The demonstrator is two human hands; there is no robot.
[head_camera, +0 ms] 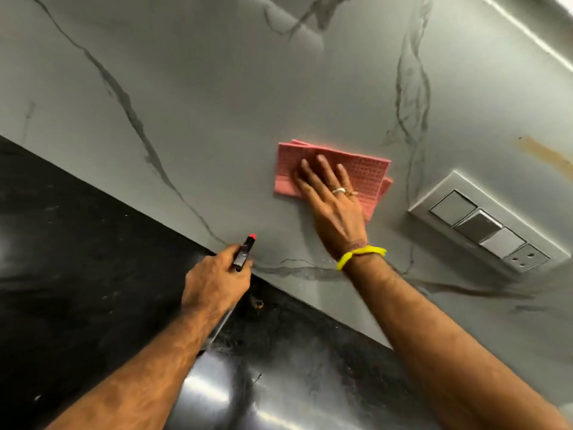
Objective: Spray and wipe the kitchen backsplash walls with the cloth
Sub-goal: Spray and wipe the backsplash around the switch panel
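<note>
A folded pink cloth (366, 170) lies flat against the grey marble-veined backsplash wall (217, 103). My right hand (333, 200) presses on it with straight, spread fingers; it wears rings and a yellow wristband. Lower left, my left hand (217, 280) grips a spray bottle (243, 252) by its black head, whose red nozzle tip points at the wall. The bottle's body is mostly hidden under my hand and forearm.
A black glossy countertop (77, 274) meets the wall along a diagonal edge. A white switch and socket panel (483, 225) is mounted on the wall right of the cloth. A brownish stain (545, 155) marks the wall above the panel.
</note>
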